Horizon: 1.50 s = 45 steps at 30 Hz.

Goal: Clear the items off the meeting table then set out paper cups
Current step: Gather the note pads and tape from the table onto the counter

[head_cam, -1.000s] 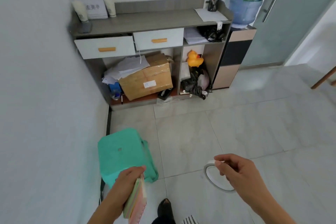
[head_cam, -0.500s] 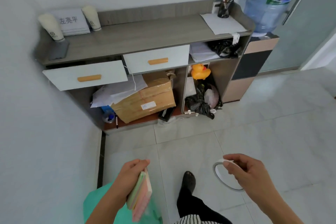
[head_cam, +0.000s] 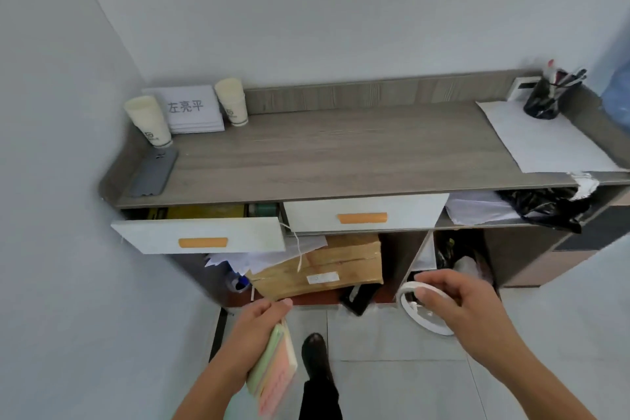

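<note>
- You stood at the sideboard (head_cam: pixel 341 153) in the corner, both arms held low in front of it.
- Your left hand (head_cam: pixel 254 326) was closed around a pad of coloured sticky notes (head_cam: pixel 274 375), green and pink layers showing, carried edge-on below the open left drawer (head_cam: pixel 199 239).
- Your right hand (head_cam: pixel 456 303) pinched a white tape roll (head_cam: pixel 421 312) between thumb and fingers; the ring hung partly below the hand, in front of the lower shelf opening.
- Neither item touched the sideboard yet; both were in the air, near its front edge.
- The left drawer stood pulled out, some contents visible behind its face. The right drawer (head_cam: pixel 364 216) looked shut.
- Paper cups: two stacks, upside down, at the back left of the top. One stack (head_cam: pixel 148 121) sat near the left end; the other (head_cam: pixel 232 102) sat just right of a name card (head_cam: pixel 187 107). Both untouched.
- The middle of the top was bare wood; a paper sheet (head_cam: pixel 531 143) and a pen holder (head_cam: pixel 549 95) sat at the right end.
- The meeting table was out of view, so you could not confirm how much remained on it.
- Judgement: clearing was in hand, with the notes and tape likely bound for the open drawer or the top. Setting out cups had not begun.
- Remaining: deposit both items, free your hands, take the cups, carry them to the table.
</note>
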Available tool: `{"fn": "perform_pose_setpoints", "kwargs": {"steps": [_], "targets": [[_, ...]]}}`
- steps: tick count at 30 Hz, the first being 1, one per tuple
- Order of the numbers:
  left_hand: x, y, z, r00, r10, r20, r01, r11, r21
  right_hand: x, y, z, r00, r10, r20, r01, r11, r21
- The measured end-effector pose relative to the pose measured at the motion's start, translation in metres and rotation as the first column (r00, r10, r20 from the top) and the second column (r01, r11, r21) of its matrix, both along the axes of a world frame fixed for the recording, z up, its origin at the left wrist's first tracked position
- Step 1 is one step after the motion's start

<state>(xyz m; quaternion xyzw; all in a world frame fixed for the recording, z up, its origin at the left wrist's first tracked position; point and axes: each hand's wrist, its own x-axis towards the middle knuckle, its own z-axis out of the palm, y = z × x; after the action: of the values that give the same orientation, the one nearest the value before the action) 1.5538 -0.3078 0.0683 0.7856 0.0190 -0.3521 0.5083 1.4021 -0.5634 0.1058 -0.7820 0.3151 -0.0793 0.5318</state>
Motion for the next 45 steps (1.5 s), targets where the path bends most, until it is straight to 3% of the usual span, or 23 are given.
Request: {"fn": "perform_pose_setpoints", "kwargs": {"steps": [9, 16, 20, 27, 31, 35, 37, 39, 40, 42, 45], "targets": [[0.249, -0.119, 0.027, 0.915, -0.175, 0.364, 0.146, 0.984, 0.106, 0.151, -0.049, 0.008, 0.985, -0.163, 0.057, 0.156, 0.981, 0.113], [0.382, -0.231, 0.020, 0.650, -0.497, 0.575, 0.178, 0.835, 0.521, 0.226, -0.086, 0.013, 0.978, -0.210, 0.017, 0.203, 0.964, 0.173], [0.423, -0.279, -0.002, 0.472, -0.669, 0.574, 0.169, 0.708, 0.686, 0.253, -0.123, 0.012, 0.979, -0.202, 0.001, 0.196, 0.952, 0.234], [0.453, -0.307, -0.029, 0.376, -0.774, 0.510, 0.233, 0.612, 0.756, 0.332, -0.197, 0.003, 0.979, -0.202, 0.025, 0.173, 0.891, 0.419], [0.441, -0.281, -0.028, 0.287, -0.740, 0.608, 0.223, 0.669, 0.709, 0.400, -0.224, -0.019, 0.973, -0.231, 0.006, 0.183, 0.786, 0.591], [0.417, -0.242, -0.043, 0.287, -0.821, 0.493, 0.318, 0.568, 0.759, 0.482, -0.228, -0.043, 0.965, -0.260, -0.025, 0.210, 0.717, 0.664], [0.410, -0.232, -0.051, 0.301, -0.806, 0.510, 0.311, 0.589, 0.746, 0.510, -0.221, -0.057, 0.975, -0.219, -0.029, 0.195, 0.795, 0.574], [0.409, -0.230, -0.055, 0.297, -0.764, 0.573, 0.287, 0.644, 0.709, 0.516, -0.213, -0.064, 0.997, -0.064, -0.044, 0.071, 0.977, 0.201], [0.411, -0.231, -0.057, 0.285, -0.745, 0.603, 0.278, 0.667, 0.692, 0.511, -0.210, -0.065, 0.996, 0.029, -0.083, -0.032, 0.999, -0.035], [0.418, -0.237, -0.060, 0.261, -0.714, 0.650, 0.277, 0.701, 0.658, 0.494, -0.205, -0.066, 0.975, 0.175, -0.133, -0.208, 0.930, -0.303], [0.432, -0.249, -0.063, 0.275, -0.666, 0.693, 0.311, 0.744, 0.592, 0.480, -0.201, -0.079, 0.909, 0.317, -0.272, -0.411, 0.795, -0.446]]}}
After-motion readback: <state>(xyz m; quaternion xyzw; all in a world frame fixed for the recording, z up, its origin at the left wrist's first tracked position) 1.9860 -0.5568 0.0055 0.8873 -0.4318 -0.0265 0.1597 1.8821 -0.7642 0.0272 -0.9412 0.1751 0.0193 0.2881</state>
